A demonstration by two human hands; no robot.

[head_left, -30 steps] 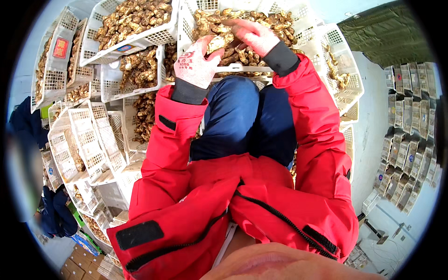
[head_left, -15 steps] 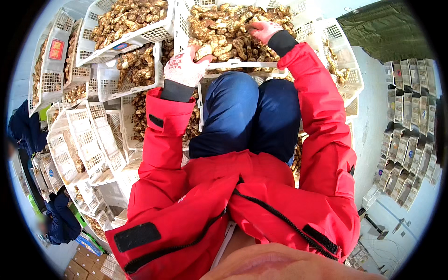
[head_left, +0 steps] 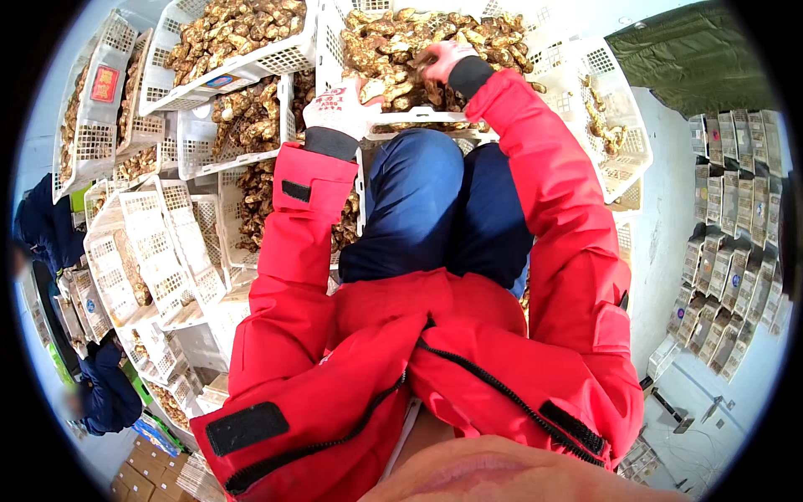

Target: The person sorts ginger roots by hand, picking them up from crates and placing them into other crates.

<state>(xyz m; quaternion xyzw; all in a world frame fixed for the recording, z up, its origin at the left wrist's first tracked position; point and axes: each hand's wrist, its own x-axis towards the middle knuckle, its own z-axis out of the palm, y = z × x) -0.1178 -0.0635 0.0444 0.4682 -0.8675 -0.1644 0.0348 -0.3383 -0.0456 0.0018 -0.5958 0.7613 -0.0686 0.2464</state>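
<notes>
Brown and cream mushrooms (head_left: 389,52) fill a white plastic crate (head_left: 425,115) in front of my knees. Both my hands wear pale gloves with reddish fingers. At the crate's near left corner is my left hand (head_left: 335,110), its thumb and fingers curled around a pale mushroom (head_left: 373,89). My right hand (head_left: 447,58) reaches over the middle of the heap with bent fingers closed together. Whatever sits between those fingertips is partly hidden and blurred.
Another white crate (head_left: 242,71) heaped with mushrooms stands at the left, above more stacked crates. One crate (head_left: 633,159) on the right holds a few mushrooms. Two people in dark clothes (head_left: 109,389) are at the far left. Crates (head_left: 736,268) line the far right.
My right hand has moved left across the mushrooms, toward my left hand, and its fingers have bent further down. The left hand has shifted slightly right and turned a little.
</notes>
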